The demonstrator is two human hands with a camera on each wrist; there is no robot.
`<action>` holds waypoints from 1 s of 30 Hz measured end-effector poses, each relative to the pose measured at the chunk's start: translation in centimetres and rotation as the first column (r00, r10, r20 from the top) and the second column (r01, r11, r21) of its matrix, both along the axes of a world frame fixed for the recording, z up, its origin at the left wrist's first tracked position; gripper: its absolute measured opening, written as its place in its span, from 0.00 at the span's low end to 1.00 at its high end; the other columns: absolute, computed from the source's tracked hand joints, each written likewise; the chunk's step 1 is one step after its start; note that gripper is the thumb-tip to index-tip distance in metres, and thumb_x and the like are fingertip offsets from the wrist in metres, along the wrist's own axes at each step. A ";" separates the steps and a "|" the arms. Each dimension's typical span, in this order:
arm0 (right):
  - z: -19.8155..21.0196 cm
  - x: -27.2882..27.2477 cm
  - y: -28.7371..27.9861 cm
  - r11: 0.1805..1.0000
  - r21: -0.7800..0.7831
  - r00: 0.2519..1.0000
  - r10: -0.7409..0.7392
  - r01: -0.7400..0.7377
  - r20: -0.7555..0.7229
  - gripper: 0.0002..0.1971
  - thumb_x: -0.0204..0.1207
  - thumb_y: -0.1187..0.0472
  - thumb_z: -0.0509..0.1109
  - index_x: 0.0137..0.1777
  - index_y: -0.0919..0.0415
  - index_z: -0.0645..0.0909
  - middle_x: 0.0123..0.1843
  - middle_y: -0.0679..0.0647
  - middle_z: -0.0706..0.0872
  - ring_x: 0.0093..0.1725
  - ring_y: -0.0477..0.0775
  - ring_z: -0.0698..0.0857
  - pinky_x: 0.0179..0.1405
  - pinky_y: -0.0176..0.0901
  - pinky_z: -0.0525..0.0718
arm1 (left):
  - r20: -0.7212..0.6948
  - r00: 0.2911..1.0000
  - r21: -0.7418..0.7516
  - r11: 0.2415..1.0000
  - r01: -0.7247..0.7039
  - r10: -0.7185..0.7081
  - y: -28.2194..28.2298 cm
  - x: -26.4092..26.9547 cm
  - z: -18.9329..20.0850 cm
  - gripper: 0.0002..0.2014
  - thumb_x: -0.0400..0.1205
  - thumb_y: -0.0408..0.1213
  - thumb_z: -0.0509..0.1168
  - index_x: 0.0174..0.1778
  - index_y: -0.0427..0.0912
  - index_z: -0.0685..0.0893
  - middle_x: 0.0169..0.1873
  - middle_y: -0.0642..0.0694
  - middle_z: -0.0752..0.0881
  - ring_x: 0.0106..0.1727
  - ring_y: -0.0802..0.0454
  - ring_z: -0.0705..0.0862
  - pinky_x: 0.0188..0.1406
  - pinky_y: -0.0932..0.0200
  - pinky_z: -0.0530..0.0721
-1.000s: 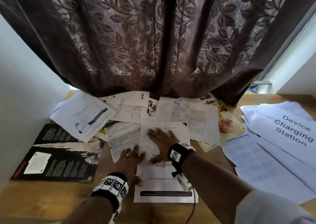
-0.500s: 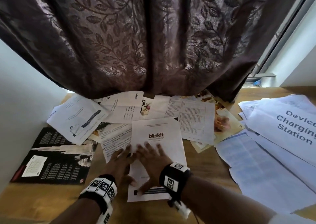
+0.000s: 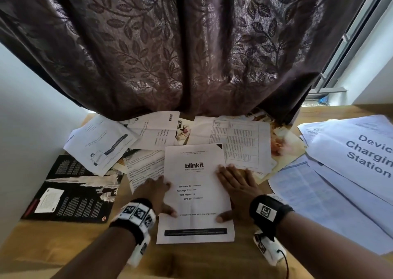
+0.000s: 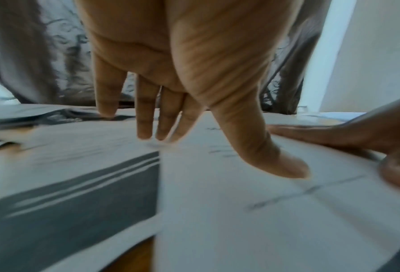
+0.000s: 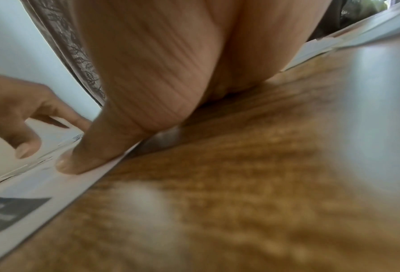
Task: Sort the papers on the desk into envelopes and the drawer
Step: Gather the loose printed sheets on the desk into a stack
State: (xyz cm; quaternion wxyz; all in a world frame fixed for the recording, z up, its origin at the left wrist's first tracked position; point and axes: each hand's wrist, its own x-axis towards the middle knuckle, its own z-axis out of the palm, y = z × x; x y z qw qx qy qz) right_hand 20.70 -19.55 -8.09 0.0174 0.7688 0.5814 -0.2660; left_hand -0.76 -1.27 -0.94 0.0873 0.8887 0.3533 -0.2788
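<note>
A white "blinkit" sheet (image 3: 194, 172) lies flat on the wooden desk (image 3: 63, 242), nearest to me, overlapping other papers at its far end. My left hand (image 3: 156, 190) rests at its left edge, fingers straight, thumb lying on the paper. At the right edge lies my right hand (image 3: 236, 185), fingers stretched out on the desk, its thumb pressing the sheet. The left wrist view shows my left hand (image 4: 145, 119) spread over the sheet (image 4: 240, 211). In the right wrist view, my right hand's thumb presses the sheet (image 5: 42, 185) at its edge. No envelope or drawer is in view.
Loose papers cover the far desk, among them a printed table sheet (image 3: 240, 142). A black booklet (image 3: 70, 191) lies at the left. A "Device Charging Station" sheet (image 3: 361, 155) tops a stack at the right. A dark curtain (image 3: 191, 44) hangs behind; a wall bounds the left.
Both hands slid apart from the middle of the blinkit sheet to its left and right edges. The sheet now lies flat with its print uncovered.
</note>
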 end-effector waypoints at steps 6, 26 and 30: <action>0.0 -0.1 0.2 1.000 -0.019 1.000 0.014 -0.014 0.018 0.73 0.51 0.10 0.59 0.84 0.48 0.22 0.84 0.45 0.20 0.82 0.53 0.19 0.75 0.66 0.18 | 0.118 0.954 -0.093 0.954 0.286 -0.275 -6.7 7.5 -3.1 0.78 0.55 0.68 0.80 0.82 0.51 0.25 0.83 0.48 0.27 0.85 0.41 0.32 0.84 0.34 0.41; 0.6 0.1 0.0 1.000 -0.012 0.999 -0.023 0.022 -0.035 0.73 0.50 0.09 0.60 0.85 0.44 0.25 0.85 0.40 0.22 0.83 0.50 0.21 0.81 0.67 0.25 | 0.092 0.995 -0.131 0.990 0.046 -0.034 -0.8 -4.8 -4.3 0.76 0.55 0.84 0.64 0.76 0.50 0.15 0.75 0.50 0.14 0.78 0.43 0.17 0.79 0.37 0.26; 1.0 -0.3 0.2 0.999 -0.018 0.998 -0.047 0.046 -0.032 0.74 0.49 0.10 0.61 0.85 0.43 0.25 0.85 0.41 0.23 0.82 0.50 0.21 0.82 0.66 0.26 | 0.090 0.995 -0.137 0.989 0.058 -0.046 -0.3 -5.3 -4.2 0.74 0.57 0.83 0.65 0.78 0.51 0.18 0.77 0.51 0.16 0.78 0.45 0.18 0.81 0.37 0.28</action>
